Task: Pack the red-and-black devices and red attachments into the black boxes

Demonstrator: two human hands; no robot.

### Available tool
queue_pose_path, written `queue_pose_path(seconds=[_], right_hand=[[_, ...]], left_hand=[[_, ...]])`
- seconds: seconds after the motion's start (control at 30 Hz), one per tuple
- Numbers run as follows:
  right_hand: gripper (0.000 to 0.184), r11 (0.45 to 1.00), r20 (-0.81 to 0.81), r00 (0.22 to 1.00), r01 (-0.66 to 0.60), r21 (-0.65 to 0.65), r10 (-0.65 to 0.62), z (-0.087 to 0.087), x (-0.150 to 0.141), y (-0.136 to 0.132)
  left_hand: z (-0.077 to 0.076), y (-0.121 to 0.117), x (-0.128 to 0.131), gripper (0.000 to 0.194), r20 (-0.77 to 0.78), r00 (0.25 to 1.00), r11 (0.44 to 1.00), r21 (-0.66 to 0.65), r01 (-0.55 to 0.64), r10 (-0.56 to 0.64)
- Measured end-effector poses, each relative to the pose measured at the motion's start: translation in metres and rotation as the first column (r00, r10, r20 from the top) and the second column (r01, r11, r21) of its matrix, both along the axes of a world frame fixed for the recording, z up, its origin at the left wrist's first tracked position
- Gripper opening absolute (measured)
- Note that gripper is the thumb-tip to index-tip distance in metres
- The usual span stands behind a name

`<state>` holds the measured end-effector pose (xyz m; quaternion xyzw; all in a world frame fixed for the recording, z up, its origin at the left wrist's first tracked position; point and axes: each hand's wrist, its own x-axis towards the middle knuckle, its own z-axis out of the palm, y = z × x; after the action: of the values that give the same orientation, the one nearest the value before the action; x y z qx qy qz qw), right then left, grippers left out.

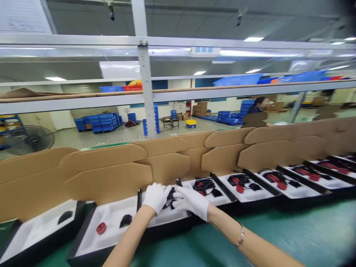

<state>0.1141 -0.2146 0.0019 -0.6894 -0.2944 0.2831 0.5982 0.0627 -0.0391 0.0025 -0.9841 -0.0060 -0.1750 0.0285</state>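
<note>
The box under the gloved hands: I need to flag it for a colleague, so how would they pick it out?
Follow the row of open black boxes with white trays along the green bench. Third from the left is the box where the left hand and right hand meet over a black cable bundle. The box to its left holds only a red ring and black piece.

Green bench (292, 237), row of open black boxes (83, 237) touching side by side
</note>
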Motion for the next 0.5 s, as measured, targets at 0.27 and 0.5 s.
queue_pose_path(seconds=[0.27, 0.5], right_hand=[[0.020, 0.619, 0.863, 0.506, 0.676, -0.400, 0.005, -0.068, 0.007, -0.125], [0.028, 0.680, 0.877, 0.480, 0.653, -0.334, -0.031, -0.048, 0.133, -0.031]], left_hand=[[-0.003, -0.014, -0.026, 0.044, 0.014, 0.999, 0.999, 0.001, 0.034, -0.034], [-0.004, 0.018, -0.133, 0.035, 0.170, 0.984, 0.999, -0.009, 0.050, -0.048]])
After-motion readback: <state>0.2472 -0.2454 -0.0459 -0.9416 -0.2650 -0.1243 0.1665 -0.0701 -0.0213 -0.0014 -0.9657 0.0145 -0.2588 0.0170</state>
